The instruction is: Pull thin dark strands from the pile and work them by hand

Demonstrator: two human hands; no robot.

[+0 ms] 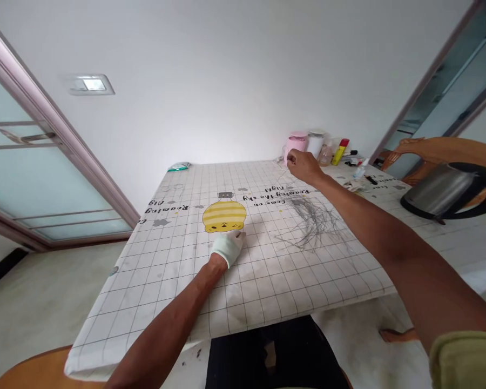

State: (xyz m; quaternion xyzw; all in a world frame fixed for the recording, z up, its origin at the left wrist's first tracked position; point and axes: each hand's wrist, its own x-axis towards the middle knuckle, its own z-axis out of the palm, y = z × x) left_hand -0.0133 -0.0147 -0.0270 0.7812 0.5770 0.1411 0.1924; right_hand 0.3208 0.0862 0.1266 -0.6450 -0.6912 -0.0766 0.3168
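Observation:
My left hand [229, 244], in a white glove, rests on the checked tablecloth [259, 281] at the lower edge of a yellow striped balloon print. Its fingers are curled closed; a tiny dark spot shows at them, too small to name. Bare and lifted, my right hand [303, 165] is in front of a pink container [297, 143]. Its thumb and fingers are pinched together, and a faint thin line shows below them. What the pinch holds, if anything, is too fine to make out. Between my arms lies a loose tangle of thin dark grey strands [314, 219].
A white container [316, 141], a clear bottle [326, 153] and a yellow can with a red cap [341, 152] stand by the wall. A steel kettle [443, 189] is at the right, before a wooden chair [461, 146]. A packet [179, 167] lies at the far left corner.

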